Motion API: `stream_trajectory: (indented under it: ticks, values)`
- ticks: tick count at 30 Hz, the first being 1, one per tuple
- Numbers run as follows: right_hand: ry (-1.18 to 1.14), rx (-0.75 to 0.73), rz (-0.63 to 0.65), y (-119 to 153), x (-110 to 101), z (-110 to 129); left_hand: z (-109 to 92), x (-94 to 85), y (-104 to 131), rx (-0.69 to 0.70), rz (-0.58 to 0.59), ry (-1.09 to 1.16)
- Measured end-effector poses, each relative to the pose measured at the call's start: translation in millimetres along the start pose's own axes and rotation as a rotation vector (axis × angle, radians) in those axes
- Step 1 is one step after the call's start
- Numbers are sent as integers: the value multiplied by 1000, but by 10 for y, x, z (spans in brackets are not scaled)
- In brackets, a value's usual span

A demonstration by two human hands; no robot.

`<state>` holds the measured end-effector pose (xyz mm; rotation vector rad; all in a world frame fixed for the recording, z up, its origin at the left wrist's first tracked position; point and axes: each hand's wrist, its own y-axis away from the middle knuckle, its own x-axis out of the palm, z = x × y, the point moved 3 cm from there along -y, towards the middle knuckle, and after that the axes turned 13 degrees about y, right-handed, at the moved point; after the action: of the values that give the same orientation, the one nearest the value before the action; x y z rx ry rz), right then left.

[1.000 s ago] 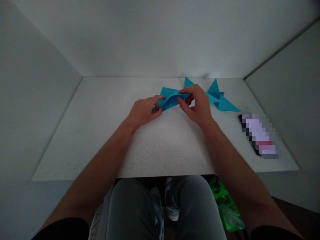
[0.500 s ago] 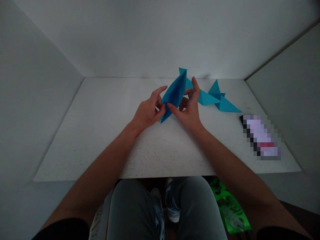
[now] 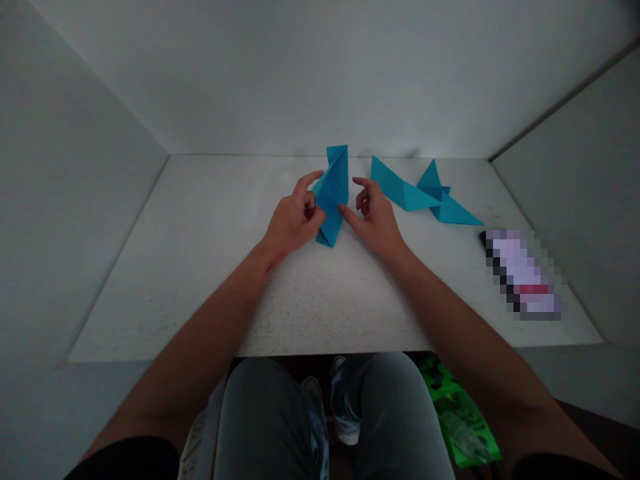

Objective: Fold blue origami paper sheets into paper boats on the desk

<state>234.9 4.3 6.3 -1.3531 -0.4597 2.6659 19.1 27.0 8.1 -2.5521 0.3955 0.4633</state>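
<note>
A blue folded sheet of paper (image 3: 336, 187) is held nearly upright above the table, its creased faces toward me and a small flap at its top and bottom. My left hand (image 3: 294, 219) pinches its left side between thumb and fingers. On the other side, my right hand (image 3: 376, 223) has its thumb at the paper's right edge; its index finger is stretched out, apart from the paper, and the other fingers curl loosely. Right of that hand lie more blue folded paper pieces (image 3: 406, 192), one of them a pointed shape (image 3: 453, 208), touching or overlapping.
The white tabletop (image 3: 200, 267) meets a wall at the back and side panels left and right. A blurred-out phone (image 3: 520, 270) rests on the right side. Below the front edge are my knees and a green bag (image 3: 465, 427).
The held paper has turned and shifted left, its open hollow now flattened into creased faces. My right hand's fingers have come away from behind it, while my left hand keeps its hold.
</note>
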Motion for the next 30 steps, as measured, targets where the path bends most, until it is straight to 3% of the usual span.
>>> stream_trajectory:
  ticks: [8, 16, 22, 27, 30]
  values:
    - [20, -63, 51, -65, -44, -110, 81, -106, -51, -65, 18, -101]
    - [-141, 70, 147, -75, -93, -195, 277, -131, -81, -103, -71, 152]
    - [-356, 111, 145, -134, -76, -225, 357, -114, -147, -167, -32, 259]
    - [-316, 73, 87, -103, -112, -188, 341, -134, -134, -119, -72, 219]
    - [-263, 34, 104, -69, -109, -164, 323, -107, -95, -71, -38, 178]
